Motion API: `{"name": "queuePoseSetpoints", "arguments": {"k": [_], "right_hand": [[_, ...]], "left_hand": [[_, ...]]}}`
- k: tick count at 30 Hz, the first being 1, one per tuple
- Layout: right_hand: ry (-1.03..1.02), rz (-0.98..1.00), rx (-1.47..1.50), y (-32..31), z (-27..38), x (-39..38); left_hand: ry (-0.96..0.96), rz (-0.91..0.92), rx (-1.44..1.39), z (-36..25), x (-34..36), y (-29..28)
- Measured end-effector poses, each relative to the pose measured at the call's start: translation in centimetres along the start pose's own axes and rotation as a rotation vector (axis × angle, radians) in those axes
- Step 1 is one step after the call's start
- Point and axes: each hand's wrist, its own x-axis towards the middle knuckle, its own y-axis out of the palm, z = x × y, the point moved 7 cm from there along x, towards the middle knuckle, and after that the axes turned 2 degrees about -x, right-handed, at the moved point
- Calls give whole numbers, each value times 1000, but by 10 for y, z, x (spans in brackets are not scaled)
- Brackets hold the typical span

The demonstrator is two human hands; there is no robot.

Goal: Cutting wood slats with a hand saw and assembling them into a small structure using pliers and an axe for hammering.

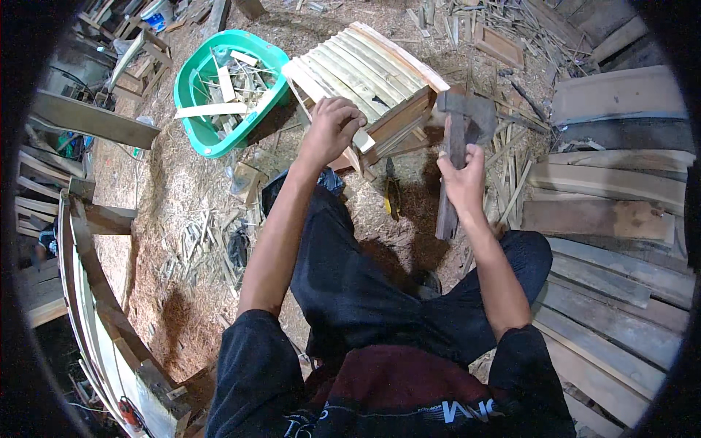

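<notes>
My right hand [465, 175] is wrapped round the dark wooden handle of a hatchet [454, 139], held upright in front of my right knee. Its metal head [471, 115] looks slightly smeared by motion. Ahead of me stands a box-like wooden piece [365, 62], its curved top covered with pale slats side by side. My left hand [332, 128] is closed over the near left edge of that top, on a pale wooden slat [363, 140] whose end sticks out beside the fingers. The fingertips are partly hidden.
A green plastic tub [186, 131] with wood offcuts stands left of the slatted piece. A yellow-and-black tool [393, 191] lies on the shavings-covered ground between my legs. Boards [606, 219] are stacked at right; a curved wooden frame [109, 314] stands at left.
</notes>
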Motion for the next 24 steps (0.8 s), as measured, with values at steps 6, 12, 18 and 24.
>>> {"name": "queuePoseSetpoints", "arguments": {"k": [6,12,18,24], "right_hand": [[-160,133,206,-7,105,1],[-484,335,-198,17,139,0],[-572,423,-402,26,156,-6],[-494,532,-549,25,163,-11]], "left_hand": [[22,57,40,-5,0,-3],[-54,90,-33,-4,3,-3],[-86,78,-58,9,0,-2],[-93,13,-103,8,-2,-4]]}}
